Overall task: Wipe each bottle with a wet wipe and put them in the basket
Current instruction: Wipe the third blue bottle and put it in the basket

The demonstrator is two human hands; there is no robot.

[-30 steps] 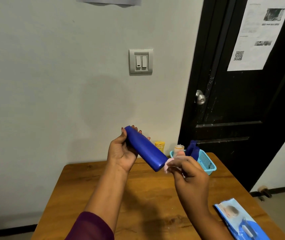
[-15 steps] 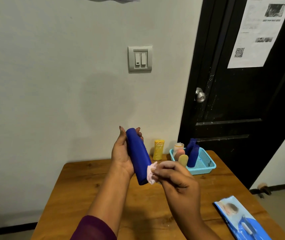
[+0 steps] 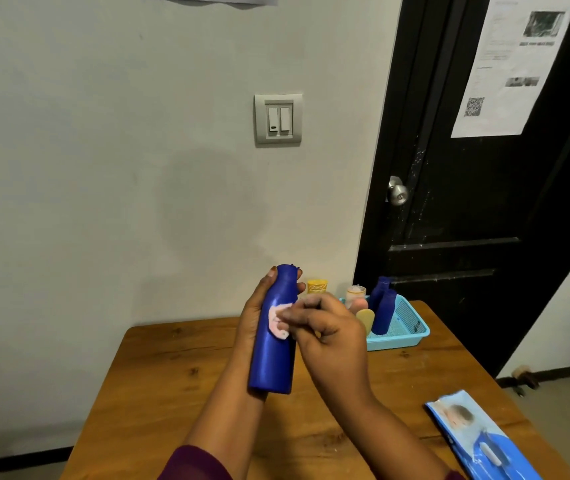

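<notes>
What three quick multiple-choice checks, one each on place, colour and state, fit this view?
1. Where is the basket? A) far right of the table B) floor C) left edge
2. What colour is the held bottle? A) yellow B) white C) blue
3. What is the right hand doing? A) lying flat B) pressing a wipe on the bottle C) reaching into the basket
A: it sits by the door. C: the left hand's bottle is blue. B: it pinches the wipe against the bottle.
</notes>
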